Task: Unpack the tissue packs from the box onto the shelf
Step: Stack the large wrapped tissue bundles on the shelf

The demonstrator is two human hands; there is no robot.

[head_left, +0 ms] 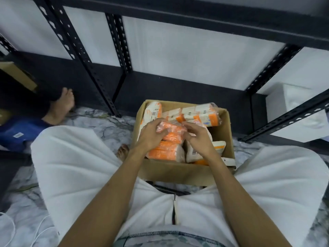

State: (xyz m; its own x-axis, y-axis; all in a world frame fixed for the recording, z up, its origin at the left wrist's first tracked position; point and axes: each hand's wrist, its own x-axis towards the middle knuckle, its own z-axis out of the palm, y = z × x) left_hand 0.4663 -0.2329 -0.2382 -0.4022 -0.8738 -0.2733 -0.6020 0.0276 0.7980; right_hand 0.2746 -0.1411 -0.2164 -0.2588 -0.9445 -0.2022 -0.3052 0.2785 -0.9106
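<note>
While the open cardboard box (187, 172) sits on the marble-patterned floor (99, 125) before the black slotted shelf (178, 82), the left hand (151, 136) and right hand (197, 138) both curl around an orange tissue pack (173, 131) atop others inside it.

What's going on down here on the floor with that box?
A person is crouched over an open cardboard box on the floor, full of orange and white tissue packs. Both hands are in the box: the left hand grips the top tissue pack, and the right hand pinches its plastic wrap. The black metal shelf stands just beyond the box.
</note>
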